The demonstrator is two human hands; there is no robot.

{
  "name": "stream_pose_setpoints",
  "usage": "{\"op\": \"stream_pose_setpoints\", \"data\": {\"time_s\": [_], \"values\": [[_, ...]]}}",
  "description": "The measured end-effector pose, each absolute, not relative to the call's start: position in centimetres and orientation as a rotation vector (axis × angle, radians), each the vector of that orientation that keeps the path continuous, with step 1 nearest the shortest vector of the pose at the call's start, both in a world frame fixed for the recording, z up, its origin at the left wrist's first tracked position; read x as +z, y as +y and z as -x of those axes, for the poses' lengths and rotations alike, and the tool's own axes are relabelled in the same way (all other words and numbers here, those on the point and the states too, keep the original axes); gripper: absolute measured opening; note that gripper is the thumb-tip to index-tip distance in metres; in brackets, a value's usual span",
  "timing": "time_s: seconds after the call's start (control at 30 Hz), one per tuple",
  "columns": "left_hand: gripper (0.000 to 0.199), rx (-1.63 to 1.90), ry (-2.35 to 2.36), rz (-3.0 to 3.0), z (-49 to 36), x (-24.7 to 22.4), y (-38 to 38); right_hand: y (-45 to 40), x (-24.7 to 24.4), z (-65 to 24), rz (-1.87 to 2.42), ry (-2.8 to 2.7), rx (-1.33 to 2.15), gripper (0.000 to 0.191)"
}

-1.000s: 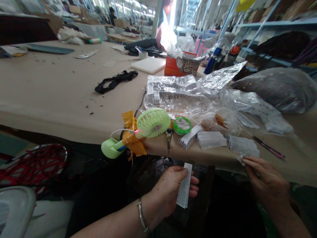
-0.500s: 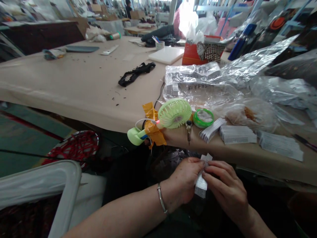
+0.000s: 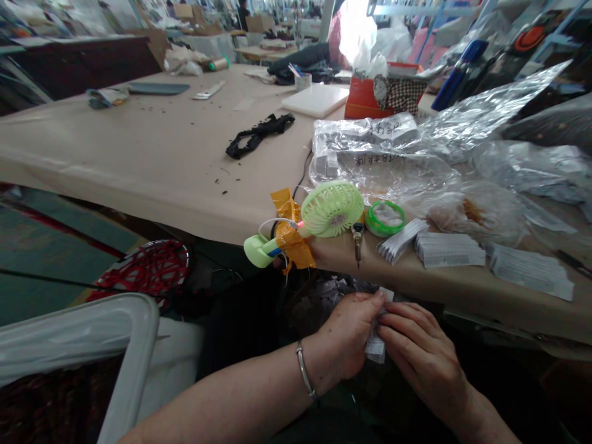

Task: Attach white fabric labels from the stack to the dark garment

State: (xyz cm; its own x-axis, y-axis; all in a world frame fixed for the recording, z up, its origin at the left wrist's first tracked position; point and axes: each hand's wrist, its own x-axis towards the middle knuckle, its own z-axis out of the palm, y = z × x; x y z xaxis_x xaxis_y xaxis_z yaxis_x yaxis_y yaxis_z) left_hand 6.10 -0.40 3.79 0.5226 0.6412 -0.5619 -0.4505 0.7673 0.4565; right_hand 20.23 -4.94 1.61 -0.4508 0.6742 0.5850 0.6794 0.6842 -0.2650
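Just off the front edge of the table, my left hand (image 3: 348, 333), with a metal bangle at its wrist, is closed on a thin bundle of white printed labels (image 3: 375, 350). The fingers of my right hand (image 3: 419, 348) press together against the bundle's other side. Its top and lower end show between the hands, while the middle is hidden by fingers. On the table edge above lie a fanned stack of labels (image 3: 401, 240), a second stack (image 3: 449, 250) and a third stack (image 3: 531, 271).
A green handheld fan (image 3: 332, 208) is taped at the table edge. Beside it are a pointed metal tool (image 3: 357, 245) and a green round tub (image 3: 385, 219). Clear plastic bags (image 3: 383, 163) lie behind. At lower left stands a white bin (image 3: 143, 345); paper scraps (image 3: 319, 299) lie below the table.
My right hand has closed further over the label bundle, and less of its top end shows. The whole view has shifted slightly, moving the table things a little to the right.
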Motion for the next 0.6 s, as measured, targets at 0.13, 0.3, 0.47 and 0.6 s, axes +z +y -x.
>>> {"op": "stream_pose_setpoints", "data": {"time_s": [0.13, 0.3, 0.47, 0.6], "values": [[0.013, 0.639, 0.805, -0.285, -5.9, 3.8, -0.5, -5.5, 1.5, -20.3, 1.066, -2.177, 0.077, 0.032], [0.017, 0.494, 0.823, -0.373, -5.4, 4.3, -0.4, -5.6, 1.0, -21.4, 1.338, -1.592, 0.464, 0.013], [0.022, 0.458, 0.778, -0.471, -4.9, 4.5, -0.8, -4.3, 0.6, -21.6, 1.424, -1.099, 1.169, 0.018], [0.031, 0.443, 0.733, -0.523, -4.7, 4.2, -1.1, -3.7, 1.1, -20.7, 1.364, -1.002, 1.295, 0.022]]}}
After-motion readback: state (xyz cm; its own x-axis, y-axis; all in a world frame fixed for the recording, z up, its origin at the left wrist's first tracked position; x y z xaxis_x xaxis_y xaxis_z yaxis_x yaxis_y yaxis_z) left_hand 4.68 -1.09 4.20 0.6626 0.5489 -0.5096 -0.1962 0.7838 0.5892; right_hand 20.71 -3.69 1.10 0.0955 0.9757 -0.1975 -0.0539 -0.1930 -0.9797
